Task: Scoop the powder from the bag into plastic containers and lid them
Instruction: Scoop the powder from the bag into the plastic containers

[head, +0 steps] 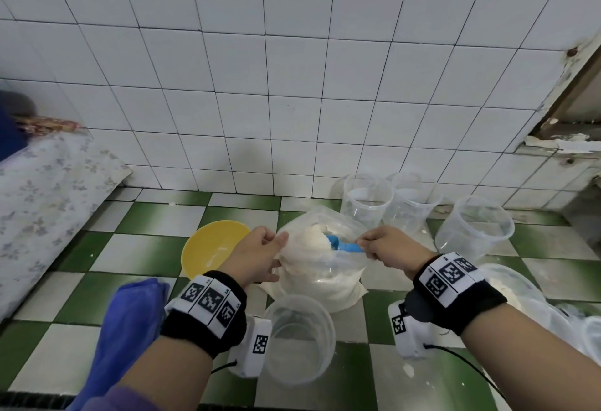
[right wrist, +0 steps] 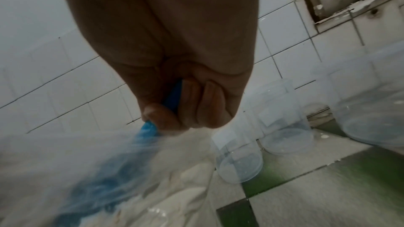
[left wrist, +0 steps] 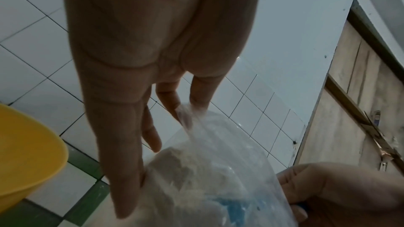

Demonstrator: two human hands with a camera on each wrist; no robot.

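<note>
A clear plastic bag full of white powder stands on the green-and-white checkered floor. My left hand pinches the bag's left rim and holds it up. My right hand grips the handle of a blue scoop, whose bowl is dug into the powder inside the bag. In the right wrist view the blue scoop shows between curled fingers. An empty clear container sits just in front of the bag.
A yellow bowl lies left of the bag. Three empty clear containers stand behind and right of the bag. A blue cloth lies at lower left. More clear plastic with powder sits at right. A tiled wall is close behind.
</note>
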